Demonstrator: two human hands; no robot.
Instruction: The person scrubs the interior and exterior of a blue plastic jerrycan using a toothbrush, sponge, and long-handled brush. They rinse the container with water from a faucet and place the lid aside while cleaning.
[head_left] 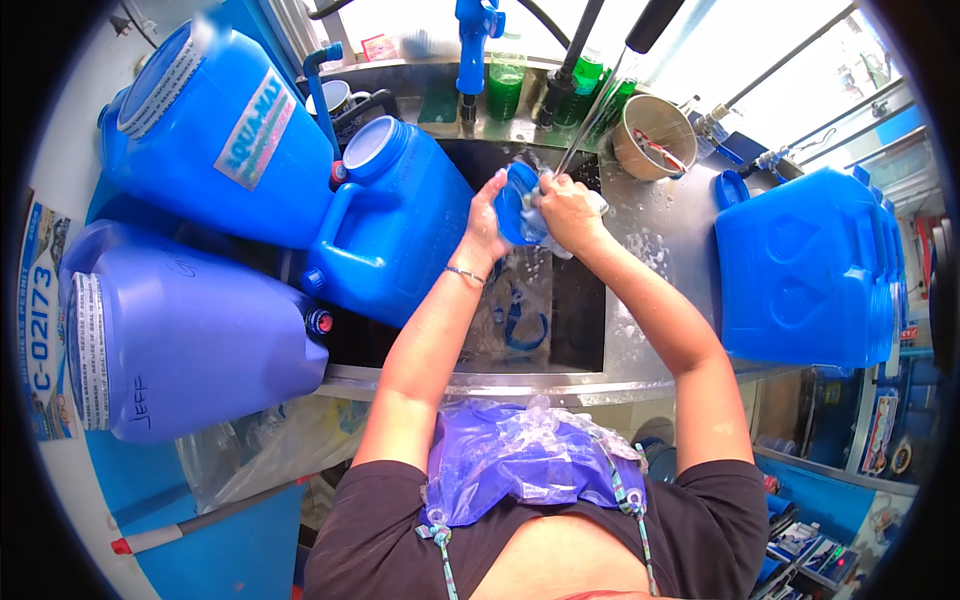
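Note:
Over the dark sink [575,340], my left hand [486,218] grips a round blue lid [513,207] by its left side, tilted toward the right. My right hand [573,212] is closed beside it, around the lower part of what looks like a long-handled brush [606,98]. Its thin metal shaft slants up to a black grip. White foam and a pale, soapy mass show between my hands against the lid; my fingers hide much of it. Under the lid, in the sink, is a clear, wet item with a blue ring [525,320].
A blue jug [400,215] lies tilted over the sink's left side. Further left are a large blue container [225,130] and a purple one [200,325]. Blue containers [800,270] stand on the right counter. A beige tub [654,137], green bottles [506,85] and a blue tap [472,50] line the back.

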